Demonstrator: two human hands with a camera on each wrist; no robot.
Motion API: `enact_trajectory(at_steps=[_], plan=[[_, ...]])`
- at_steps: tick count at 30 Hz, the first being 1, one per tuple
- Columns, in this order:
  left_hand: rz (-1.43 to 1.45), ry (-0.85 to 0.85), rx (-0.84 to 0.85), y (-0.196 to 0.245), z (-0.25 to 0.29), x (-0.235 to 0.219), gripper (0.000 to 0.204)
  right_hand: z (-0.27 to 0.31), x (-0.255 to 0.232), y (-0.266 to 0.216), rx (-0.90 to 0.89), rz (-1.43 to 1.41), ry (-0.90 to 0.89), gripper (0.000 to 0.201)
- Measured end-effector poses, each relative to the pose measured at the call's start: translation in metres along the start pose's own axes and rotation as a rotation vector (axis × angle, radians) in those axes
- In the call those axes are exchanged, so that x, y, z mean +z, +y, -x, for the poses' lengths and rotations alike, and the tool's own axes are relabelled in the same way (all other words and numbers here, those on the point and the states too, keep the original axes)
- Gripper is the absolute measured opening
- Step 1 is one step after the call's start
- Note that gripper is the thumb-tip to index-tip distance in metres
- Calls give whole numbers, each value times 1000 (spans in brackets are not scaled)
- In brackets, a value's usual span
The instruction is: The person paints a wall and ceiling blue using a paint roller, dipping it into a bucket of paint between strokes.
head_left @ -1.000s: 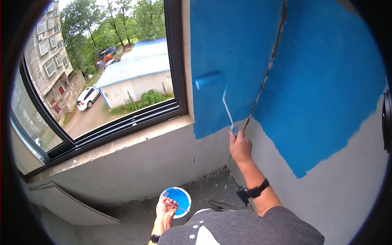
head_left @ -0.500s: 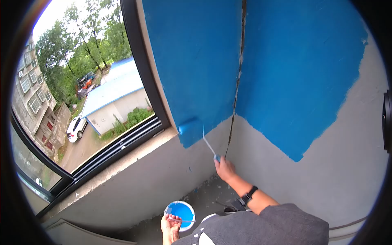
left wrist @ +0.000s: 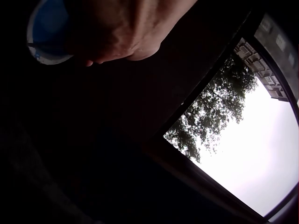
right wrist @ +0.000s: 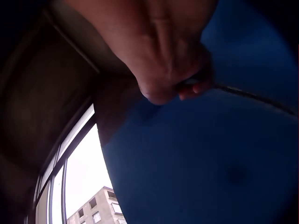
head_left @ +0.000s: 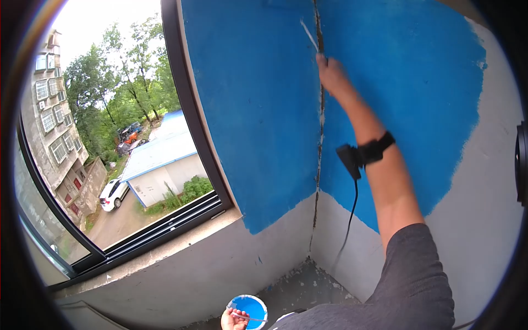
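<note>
My right hand [head_left: 334, 76] grips the handle of a paint roller [head_left: 309, 34], raised high beside the wall corner. The roller's thin metal rod slants up and left; its blue sleeve blends with the blue paint near the top edge of the head view. Low down, my left hand [head_left: 235, 319] has its fingers curled round the wire handle of a white-rimmed paint bucket [head_left: 265, 310] that holds blue paint. The left wrist view shows the bucket [left wrist: 31, 32] beside the dark hand [left wrist: 126, 32]. In the right wrist view, the hand [right wrist: 168, 56] hides the roller's handle.
Blue paint covers the upper walls [head_left: 253, 121] on both sides of a cracked corner seam [head_left: 319, 143]; bare grey wall [head_left: 280, 236] lies below. At left is a black-framed window [head_left: 190, 104] with a sill [head_left: 165, 242]. A cable [head_left: 350, 220] hangs from the right wrist camera.
My right hand and the roller first moved down the left wall, then rose far up to the top of the view. My left hand still holds the bucket, now lower in view.
</note>
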State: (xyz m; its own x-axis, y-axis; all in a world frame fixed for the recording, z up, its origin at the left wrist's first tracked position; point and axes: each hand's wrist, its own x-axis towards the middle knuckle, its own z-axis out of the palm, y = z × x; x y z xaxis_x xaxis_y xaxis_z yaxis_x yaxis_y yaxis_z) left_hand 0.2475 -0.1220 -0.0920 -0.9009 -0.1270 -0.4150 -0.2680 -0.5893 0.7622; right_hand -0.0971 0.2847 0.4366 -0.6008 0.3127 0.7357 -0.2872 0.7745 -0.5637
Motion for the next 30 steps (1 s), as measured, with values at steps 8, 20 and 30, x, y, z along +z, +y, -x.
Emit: enact_trajectory(at_steps=[8, 20, 30], plan=[[347, 184, -288, 23, 0, 59, 11, 75, 26, 51, 12, 170, -105, 41], [298, 197, -384, 34, -1, 105, 21, 165, 18, 121, 35, 177, -240, 41], [427, 429, -381, 6, -14, 90, 19, -33, -17, -4, -34, 133, -71, 49]])
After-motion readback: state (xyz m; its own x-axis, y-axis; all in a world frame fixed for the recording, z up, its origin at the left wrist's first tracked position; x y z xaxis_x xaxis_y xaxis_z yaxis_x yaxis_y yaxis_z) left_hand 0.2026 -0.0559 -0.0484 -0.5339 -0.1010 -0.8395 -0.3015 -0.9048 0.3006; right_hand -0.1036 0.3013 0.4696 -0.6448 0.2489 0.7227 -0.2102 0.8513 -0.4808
